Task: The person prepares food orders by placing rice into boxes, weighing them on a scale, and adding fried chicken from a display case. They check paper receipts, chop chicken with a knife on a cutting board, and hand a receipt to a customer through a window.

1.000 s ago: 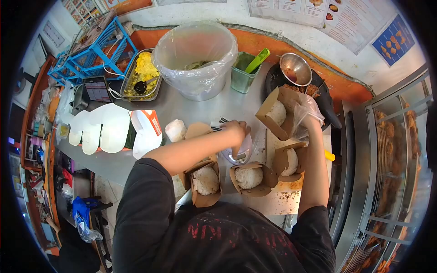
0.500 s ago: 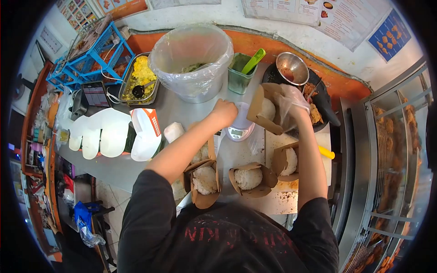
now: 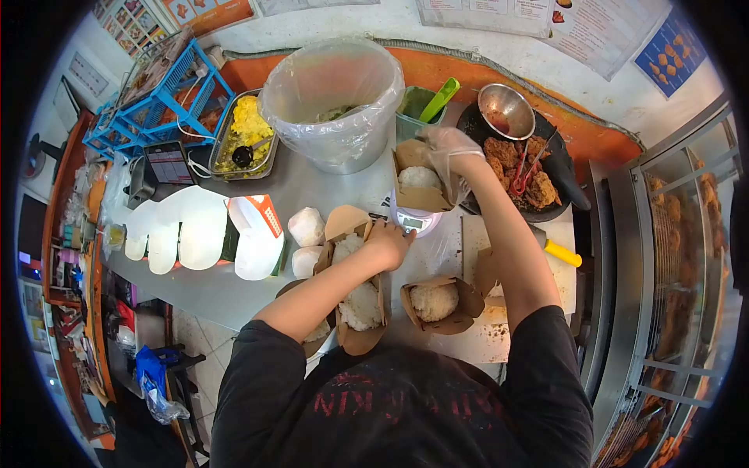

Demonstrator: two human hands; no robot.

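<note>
In a clear plastic glove, my right hand grips the far right rim of a brown cardboard food box with white rice inside. That box is over the small white kitchen scale, covering its platform. My left hand is bare and holds nothing, its fingers apart beside the scale's display. Under my left forearm sit rice-filled boxes. Another rice box stands nearer my body, and one more is partly hidden by my right forearm.
Behind the scale stand a plastic-lined bucket and a green container with a green-handled utensil. Fried chicken with red tongs and a steel bowl are at right. Folded white cartons line the left; a yellow handle lies right.
My right hand has brought the rice box left, over the scale. My left hand has come from behind the scale's left side toward its display, its fist loosening. The view has shifted slightly.
</note>
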